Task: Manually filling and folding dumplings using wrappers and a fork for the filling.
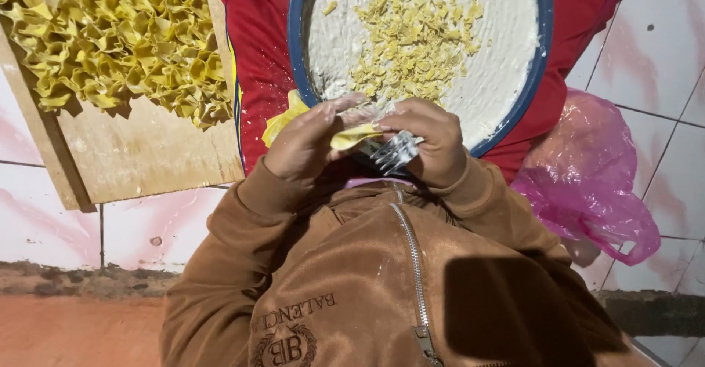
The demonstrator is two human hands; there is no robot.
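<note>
My left hand (308, 143) pinches a thin yellow dough sheet (351, 138) with a clear plastic film over its fingertips. My right hand (433, 143) grips a metal fork (396, 153) whose tines touch the dough between both hands. Both hands hover just below a round blue-rimmed tray (540, 51) coated in white flour, with several yellow dough scraps (411, 40) scattered on it. More yellow dough (283, 117) sticks out beside the left hand.
A wooden board (147, 154) at upper left carries a heap of several folded yellow dough pieces (110, 37). A pink plastic bag (587, 176) lies at right on the tiled floor. Red cloth (257, 59) is under the tray.
</note>
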